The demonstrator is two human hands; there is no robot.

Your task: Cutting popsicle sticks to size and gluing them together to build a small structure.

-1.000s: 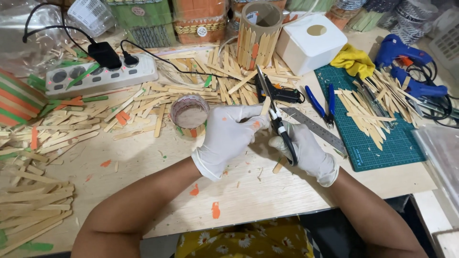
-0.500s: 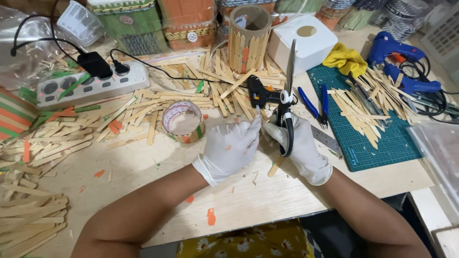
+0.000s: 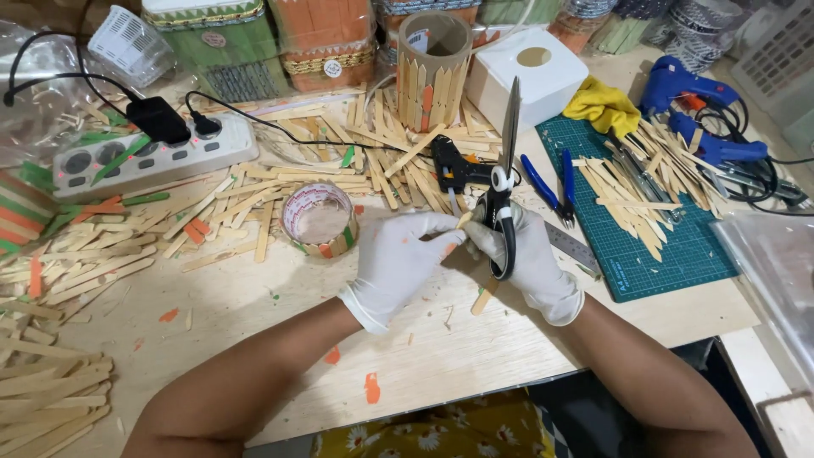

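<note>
Both hands wear white gloves and meet over the middle of the wooden table (image 3: pixel 441 356). My right hand (image 3: pixel 530 267) grips black-handled scissors (image 3: pixel 503 182), blades pointing up and away. My left hand (image 3: pixel 398 259) pinches the top of a flat wooden craft stick (image 3: pixel 485 295) that runs down between the two hands, right beside the scissor handles. A small round container (image 3: pixel 320 220) clad in sticks stands just left of my left hand.
Loose craft sticks (image 3: pixel 254 199) cover the table's left and back. A power strip (image 3: pixel 153 157) lies at back left, a black glue gun (image 3: pixel 454 165) behind the hands, blue pliers (image 3: pixel 551 187) and a green cutting mat (image 3: pixel 670 254) on the right, blue glue guns (image 3: pixel 695 110) at far right.
The scissors have swung from lying slanted over the table to standing blades-up. Both hands have stayed together at the table's middle, still holding the stick.
</note>
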